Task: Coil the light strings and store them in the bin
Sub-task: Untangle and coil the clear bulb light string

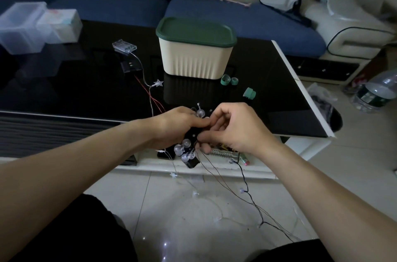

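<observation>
In front of a cream bin with its green lid on, the left hand grips a bundle of globe lights and a black battery box. The right hand pinches the bundle's dark wire, which trails to the floor.

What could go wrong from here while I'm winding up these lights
The loose wire trails across the floor and crosses the second string, so pulling may tangle them. The globe bulbs bunched in your left hand could slip while your right hand wraps. The bin has its lid on, so you'll need a free hand.
</observation>
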Tool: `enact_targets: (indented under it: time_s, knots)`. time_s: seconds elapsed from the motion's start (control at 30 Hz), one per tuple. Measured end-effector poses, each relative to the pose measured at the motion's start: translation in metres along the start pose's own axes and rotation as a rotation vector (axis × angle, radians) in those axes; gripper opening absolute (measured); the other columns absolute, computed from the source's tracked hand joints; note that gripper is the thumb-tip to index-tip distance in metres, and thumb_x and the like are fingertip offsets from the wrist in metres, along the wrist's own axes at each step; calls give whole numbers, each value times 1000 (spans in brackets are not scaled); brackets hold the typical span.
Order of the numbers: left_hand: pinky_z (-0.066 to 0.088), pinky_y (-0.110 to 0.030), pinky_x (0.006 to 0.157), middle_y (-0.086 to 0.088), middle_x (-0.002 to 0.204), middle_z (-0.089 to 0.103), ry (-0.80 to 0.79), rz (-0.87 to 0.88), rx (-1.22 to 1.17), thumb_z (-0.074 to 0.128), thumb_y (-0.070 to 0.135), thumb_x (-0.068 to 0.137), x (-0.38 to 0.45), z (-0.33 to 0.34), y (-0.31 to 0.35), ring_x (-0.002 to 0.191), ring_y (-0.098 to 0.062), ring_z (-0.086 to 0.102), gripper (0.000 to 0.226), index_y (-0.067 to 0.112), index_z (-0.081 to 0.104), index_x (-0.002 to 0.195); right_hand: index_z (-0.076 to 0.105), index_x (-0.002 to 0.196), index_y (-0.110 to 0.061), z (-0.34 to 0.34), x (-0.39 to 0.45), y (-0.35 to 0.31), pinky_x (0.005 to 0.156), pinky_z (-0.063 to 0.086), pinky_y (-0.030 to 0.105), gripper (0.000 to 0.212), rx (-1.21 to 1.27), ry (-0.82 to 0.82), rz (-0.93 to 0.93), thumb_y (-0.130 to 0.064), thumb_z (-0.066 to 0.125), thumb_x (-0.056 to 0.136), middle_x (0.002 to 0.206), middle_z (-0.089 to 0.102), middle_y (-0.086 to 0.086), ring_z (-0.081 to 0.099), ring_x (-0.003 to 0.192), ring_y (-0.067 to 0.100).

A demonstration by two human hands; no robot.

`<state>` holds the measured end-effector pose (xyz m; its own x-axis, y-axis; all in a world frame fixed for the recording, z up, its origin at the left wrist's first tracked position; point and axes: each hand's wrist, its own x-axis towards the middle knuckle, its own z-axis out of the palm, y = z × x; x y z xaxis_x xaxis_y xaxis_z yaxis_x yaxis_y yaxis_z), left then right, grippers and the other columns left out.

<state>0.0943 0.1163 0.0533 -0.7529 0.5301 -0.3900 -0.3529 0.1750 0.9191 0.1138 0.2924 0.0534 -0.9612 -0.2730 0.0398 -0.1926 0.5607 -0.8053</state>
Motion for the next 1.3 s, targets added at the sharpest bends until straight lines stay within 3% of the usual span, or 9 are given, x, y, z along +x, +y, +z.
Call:
enact_targets:
  time_s: [0.23, 0.37, 0.5, 0.6, 0.7, 0.83, 0.9, 1.07, 1.3]
  knots:
    - [47, -33, 64, -19, 63, 58, -66, 85, 440, 59, 22, 98, -12, -8, 16, 58, -26, 53, 39, -11, 61, 77, 72, 83, -23, -27, -2, 4, 60, 51, 26, 49, -115, -195, 81, -63, 81, 56, 68, 68, -11, 59, 61, 2]
    - [47, -24, 58, -17, 63, 58, 37, 105, 495, 65, 22, 93, -12, -19, 27, 56, -20, 55, 35, -8, 59, 76, 74, 86, -17, -35, -7, 14, 65, 50, 29, 30, -57, -315, 188, -47, 71, 87, 77, 72, -2, 60, 65, 10]
    - [47, -29, 60, -22, 73, 56, 45, 90, 404, 70, 17, 90, -10, -22, 22, 64, -28, 52, 32, -12, 59, 82, 75, 96, -14, -37, -8, 14, 58, 46, 22, 17, 22, -293, 141, -26, 62, 98, 75, 69, -2, 57, 64, 11]
    - [47, -28, 54, -19, 62, 54, 14, 115, 255, 61, 11, 95, -6, -15, 9, 52, -27, 53, 29, -6, 58, 71, 74, 97, -13, -29, -4, 13, 52, 44, 17, 18, 60, -175, 125, -23, 59, 101, 63, 65, -4, 55, 54, 5]
    - [55, -28, 59, -14, 67, 66, -45, 132, 20, 54, 7, 97, -5, -8, 4, 57, -22, 64, 21, -8, 63, 84, 68, 102, -7, -19, 0, 14, 46, 43, 17, 15, 131, -86, 133, -20, 60, 101, 57, 65, -2, 52, 46, 5]
    - [59, -31, 77, -16, 79, 71, -66, 109, -170, 61, 7, 91, -6, -11, -4, 72, -23, 70, 18, -10, 68, 90, 68, 96, -6, -11, 3, 13, 46, 47, 25, 13, 141, -18, 58, -18, 63, 98, 62, 68, 7, 57, 47, 17]
    - [59, -32, 80, -16, 81, 71, -82, 90, -210, 64, 9, 86, -7, -12, -7, 73, -23, 71, 20, -9, 68, 92, 72, 93, -10, -9, 4, 13, 56, 53, 37, 10, 90, 2, -8, -18, 66, 96, 74, 72, 11, 65, 60, 29]
    - [53, -24, 59, -11, 72, 66, -47, 27, -250, 56, 8, 91, -9, -11, -6, 60, -18, 65, 15, -2, 67, 90, 78, 88, -19, -8, 7, 14, 79, 59, 41, 10, -1, 11, -22, -24, 71, 93, 83, 76, -1, 72, 81, 16]
    - [30, -19, 37, 0, 50, 39, 127, 3, -223, 51, 14, 97, -6, -14, -8, 37, -12, 35, 25, 6, 60, 75, 76, 83, -20, -7, 6, 6, 59, 49, 31, 28, -16, -65, 45, -47, 71, 87, 71, 72, 9, 62, 58, 15]
